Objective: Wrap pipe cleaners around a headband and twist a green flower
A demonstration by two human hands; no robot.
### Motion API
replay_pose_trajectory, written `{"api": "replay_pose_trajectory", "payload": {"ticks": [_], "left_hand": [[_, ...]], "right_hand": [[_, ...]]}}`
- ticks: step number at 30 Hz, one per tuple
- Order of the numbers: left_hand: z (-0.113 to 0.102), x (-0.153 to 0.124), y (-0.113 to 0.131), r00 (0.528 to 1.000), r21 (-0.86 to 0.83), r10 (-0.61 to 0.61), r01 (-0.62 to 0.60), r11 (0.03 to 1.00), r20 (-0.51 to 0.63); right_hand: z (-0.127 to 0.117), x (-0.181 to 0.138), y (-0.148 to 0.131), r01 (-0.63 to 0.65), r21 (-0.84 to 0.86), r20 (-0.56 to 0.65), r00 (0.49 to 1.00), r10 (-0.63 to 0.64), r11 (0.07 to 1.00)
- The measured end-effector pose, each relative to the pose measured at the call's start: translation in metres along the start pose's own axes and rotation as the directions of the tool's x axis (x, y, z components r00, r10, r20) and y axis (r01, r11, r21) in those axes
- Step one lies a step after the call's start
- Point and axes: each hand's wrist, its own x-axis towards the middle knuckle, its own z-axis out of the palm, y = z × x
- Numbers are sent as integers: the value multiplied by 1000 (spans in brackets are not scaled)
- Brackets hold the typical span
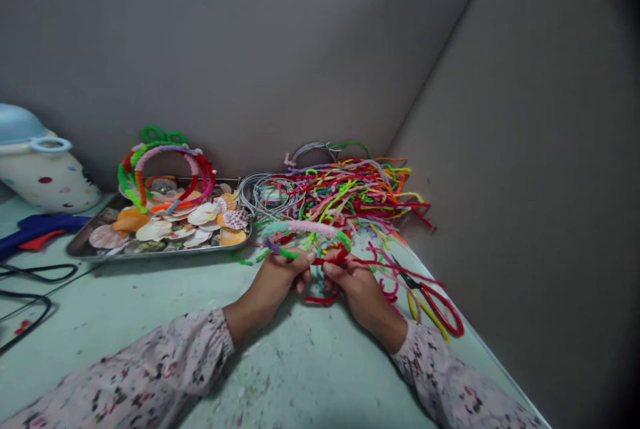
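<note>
My left hand (277,279) and my right hand (357,289) meet over the pale green table (150,322). Both are closed, pinching a wire ring (307,232) wrapped in teal, pink, green and purple pipe cleaner. A red pipe cleaner (325,298) runs from my right fingers and curls down below the hands. Just behind the ring lies a big tangled heap of coloured pipe cleaners (350,192).
Red-handled scissors (435,302) lie right of my right hand. A metal tray (165,252) of seashells with finished wrapped hoops (165,169) sits at the left, bare wire rings (265,196) beside it. A blue glue gun (37,232), black cords and a dotted pot (43,162) are far left. Grey walls close the corner.
</note>
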Motion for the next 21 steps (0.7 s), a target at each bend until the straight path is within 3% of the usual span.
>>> {"api": "replay_pose_trajectory", "payload": {"ticks": [6,11,21], "left_hand": [[-2,1,-6,997,76,-64,66,995,-38],[-5,2,-14,998,147,-43,49,988,-43],[0,0,2,998,-8,-65,65,998,4]], "right_hand": [[-5,2,13,-11,44,-15,1000,11,999],[-6,4,17,-12,105,17,1000,11,994],[-2,3,12,-20,125,-2,1000,21,992]]}}
